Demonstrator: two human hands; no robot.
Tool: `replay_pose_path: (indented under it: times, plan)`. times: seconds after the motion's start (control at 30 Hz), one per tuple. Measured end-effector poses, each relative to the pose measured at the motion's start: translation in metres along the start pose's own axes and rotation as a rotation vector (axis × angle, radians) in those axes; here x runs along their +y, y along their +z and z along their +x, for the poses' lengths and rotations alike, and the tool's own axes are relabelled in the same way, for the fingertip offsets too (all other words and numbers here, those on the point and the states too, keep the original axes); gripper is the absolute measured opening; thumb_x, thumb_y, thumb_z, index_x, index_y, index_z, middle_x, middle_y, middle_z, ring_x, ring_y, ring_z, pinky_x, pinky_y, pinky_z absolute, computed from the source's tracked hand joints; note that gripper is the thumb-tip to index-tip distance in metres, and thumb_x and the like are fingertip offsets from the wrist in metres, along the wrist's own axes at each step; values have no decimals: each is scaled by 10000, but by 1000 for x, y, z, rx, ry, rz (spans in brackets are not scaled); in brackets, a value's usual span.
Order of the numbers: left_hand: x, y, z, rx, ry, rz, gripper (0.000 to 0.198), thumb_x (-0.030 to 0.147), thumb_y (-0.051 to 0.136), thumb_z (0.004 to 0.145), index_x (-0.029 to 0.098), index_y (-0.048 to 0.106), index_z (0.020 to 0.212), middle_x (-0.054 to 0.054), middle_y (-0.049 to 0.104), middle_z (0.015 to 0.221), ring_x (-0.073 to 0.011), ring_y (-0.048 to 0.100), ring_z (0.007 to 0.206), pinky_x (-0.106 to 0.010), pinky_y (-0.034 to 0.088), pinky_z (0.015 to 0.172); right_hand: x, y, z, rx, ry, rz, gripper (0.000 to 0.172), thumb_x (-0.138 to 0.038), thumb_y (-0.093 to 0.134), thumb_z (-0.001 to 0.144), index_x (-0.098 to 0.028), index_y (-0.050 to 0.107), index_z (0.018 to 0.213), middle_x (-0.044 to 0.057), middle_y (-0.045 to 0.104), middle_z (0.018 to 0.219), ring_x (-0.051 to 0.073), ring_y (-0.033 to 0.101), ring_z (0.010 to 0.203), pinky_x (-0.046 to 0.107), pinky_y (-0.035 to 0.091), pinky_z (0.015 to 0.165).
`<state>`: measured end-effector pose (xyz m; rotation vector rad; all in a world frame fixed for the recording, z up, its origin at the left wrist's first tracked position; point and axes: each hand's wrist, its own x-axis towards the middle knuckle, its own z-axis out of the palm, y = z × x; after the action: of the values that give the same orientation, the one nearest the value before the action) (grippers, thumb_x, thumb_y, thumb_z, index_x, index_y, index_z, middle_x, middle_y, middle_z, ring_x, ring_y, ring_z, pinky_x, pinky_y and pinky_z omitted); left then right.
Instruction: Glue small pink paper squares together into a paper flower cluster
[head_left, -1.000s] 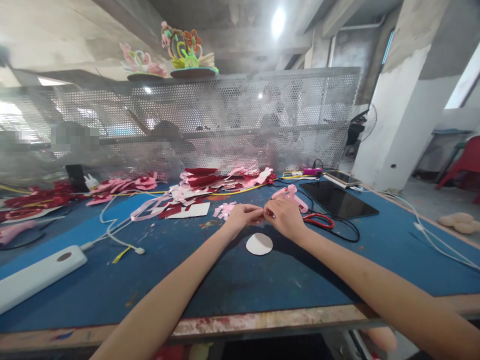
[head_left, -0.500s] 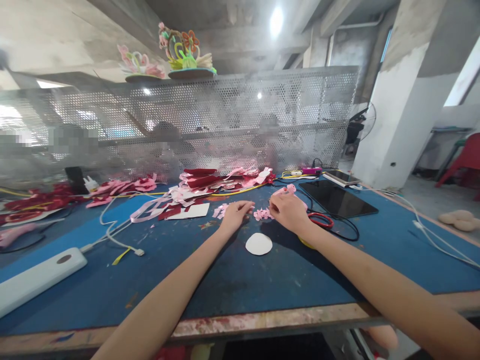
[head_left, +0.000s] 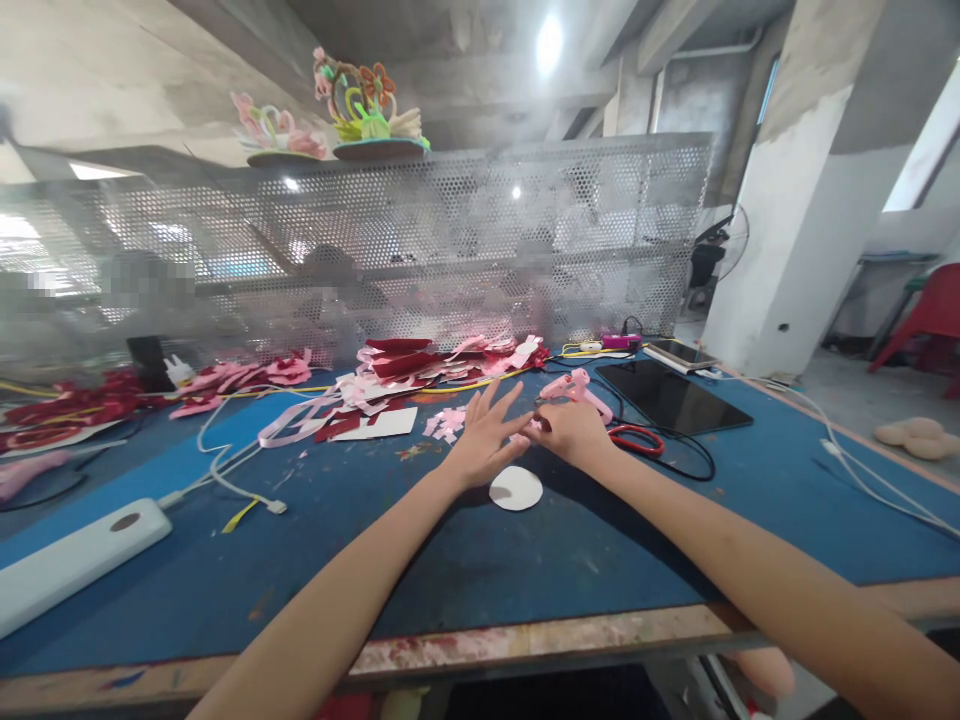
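My left hand (head_left: pixel 487 442) is spread, its fingers fanned out over the blue table just behind a white paper oval (head_left: pixel 516 488). Close against its fingertips is my right hand (head_left: pixel 574 432), fingers curled and pinched together; what they hold is too small and hidden to name. A trace of pink shows between the hands, where small pink pieces are mostly covered. More small pink cut pieces (head_left: pixel 445 424) lie left of my left hand. Behind my right hand rests a pink glue gun (head_left: pixel 576 388). Red-handled scissors (head_left: pixel 637 440) lie to its right.
Red and pink scraps (head_left: pixel 405 370) are heaped at the back beside a white card (head_left: pixel 382 423). A black tablet (head_left: pixel 675 396) lies at right. A white power strip (head_left: pixel 90 560) and cables occupy the left. A perforated metal screen (head_left: pixel 450 240) stands behind.
My left hand has moved right and spread its fingers, meeting my right hand. My right hand has turned inward, and the small pink pile between them is now mostly covered.
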<state>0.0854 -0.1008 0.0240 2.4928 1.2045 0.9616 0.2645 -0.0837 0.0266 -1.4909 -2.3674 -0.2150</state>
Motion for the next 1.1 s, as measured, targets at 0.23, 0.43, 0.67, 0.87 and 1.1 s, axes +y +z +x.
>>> replay_pose_path:
  times: [0.23, 0.43, 0.67, 0.87, 1.1]
  plan:
    - [-2, -6, -1, -71, 249, 378, 509, 537, 554, 820, 340, 526, 1289, -39, 289, 1522, -325, 54, 1431, -567, 11, 1116, 1, -2, -1, -58, -3, 3, 276, -378, 511, 918, -147, 592, 1046, 56, 627, 1008, 157, 616, 861, 360, 521, 772]
    - [-3, -9, 0, -76, 309, 342, 555, 556, 597, 779, 355, 519, 1290, -40, 316, 1509, -334, 70, 1428, -567, 6, 1112, 0, 1, -3, -52, -7, -7, 281, -383, 511, 918, -147, 592, 1047, 57, 627, 1010, 160, 615, 869, 366, 519, 779]
    - [-2, -12, 0, -101, 327, 440, 610, 595, 544, 794, 327, 469, 1337, -64, 256, 1530, -337, 19, 1430, -560, -18, 1108, -1, 4, -4, -29, -18, -12, 287, -377, 517, 915, -145, 584, 1070, 61, 620, 1033, 171, 612, 897, 380, 515, 793]
    - [-3, -10, 0, -94, 329, 483, 636, 620, 551, 775, 318, 477, 1330, -81, 139, 1559, -348, -19, 1428, -564, -9, 1105, 0, 6, -4, -31, -26, -6, 281, -347, 527, 912, -151, 569, 1110, 68, 605, 1082, 176, 608, 919, 382, 518, 798]
    - [-6, -10, 0, -93, 338, 514, 658, 673, 468, 793, 314, 459, 1345, -77, 114, 1564, -352, -34, 1427, -580, 1, 1102, -1, 3, -5, -10, -18, 12, 285, -347, 530, 911, -147, 566, 1111, 66, 608, 1070, 175, 610, 908, 381, 521, 789]
